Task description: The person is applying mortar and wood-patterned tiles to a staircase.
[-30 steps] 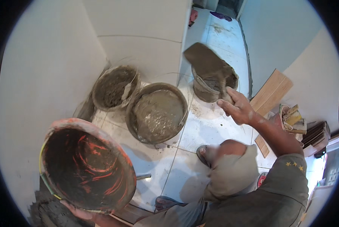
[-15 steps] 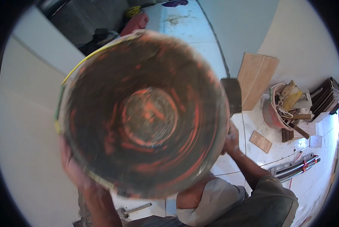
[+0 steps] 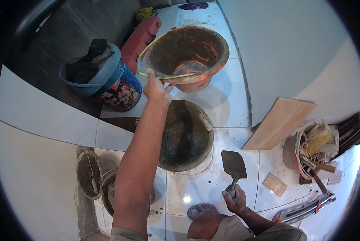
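Note:
My left hand (image 3: 155, 86) grips the rim of an orange bucket (image 3: 204, 78) smeared inside with grey residue, with a yellow handle, held out above the tiled floor at arm's length. Under it stands a dark bucket (image 3: 186, 140) with wet grey residue inside. My right hand (image 3: 235, 199) holds a trowel (image 3: 233, 160) by its handle, the blade coated in grey mortar. At the lower left, partly hidden by my left forearm, are two mortar-covered buckets (image 3: 87, 172).
A blue printed bucket (image 3: 119, 90) with dark cloth and a red case (image 3: 135, 48) stand at upper left. A wood-look plank (image 3: 278, 122) leans right. Near it are a bucket of tools (image 3: 292, 154), a small tile piece (image 3: 274, 184) and a tile cutter (image 3: 304, 209).
The orange bucket has moved from low at my left, up across the view, to far forward in my left hand. My right hand's trowel has come down and nearer me. The view has shifted.

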`<state>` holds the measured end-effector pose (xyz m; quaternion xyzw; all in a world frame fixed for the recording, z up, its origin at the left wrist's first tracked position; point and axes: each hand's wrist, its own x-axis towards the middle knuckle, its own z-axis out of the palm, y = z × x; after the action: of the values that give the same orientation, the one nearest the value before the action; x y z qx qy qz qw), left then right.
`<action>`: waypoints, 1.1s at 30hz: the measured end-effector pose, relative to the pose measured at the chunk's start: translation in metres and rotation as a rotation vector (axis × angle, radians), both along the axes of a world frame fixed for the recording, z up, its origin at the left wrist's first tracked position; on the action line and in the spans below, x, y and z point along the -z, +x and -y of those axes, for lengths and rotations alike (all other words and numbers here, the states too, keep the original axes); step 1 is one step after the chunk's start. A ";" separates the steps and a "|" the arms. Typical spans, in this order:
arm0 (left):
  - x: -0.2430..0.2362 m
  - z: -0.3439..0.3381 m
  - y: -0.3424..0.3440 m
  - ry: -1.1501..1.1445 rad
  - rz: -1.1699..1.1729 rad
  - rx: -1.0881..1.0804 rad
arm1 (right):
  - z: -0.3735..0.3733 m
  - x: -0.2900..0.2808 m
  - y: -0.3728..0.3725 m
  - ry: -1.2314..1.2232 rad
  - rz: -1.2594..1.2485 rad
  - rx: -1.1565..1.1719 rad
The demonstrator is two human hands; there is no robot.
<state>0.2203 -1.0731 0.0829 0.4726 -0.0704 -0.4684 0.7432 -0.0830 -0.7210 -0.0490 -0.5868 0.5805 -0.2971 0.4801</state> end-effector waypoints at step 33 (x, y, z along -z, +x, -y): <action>0.091 -0.364 -0.011 0.303 0.697 -0.121 | 0.056 -0.145 -0.016 -0.264 -0.415 -0.427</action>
<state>0.2095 -0.7089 -0.0083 0.7113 -0.2206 -0.2401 0.6227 -0.0991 -0.7767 0.0960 -0.8005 0.4863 -0.1363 0.3226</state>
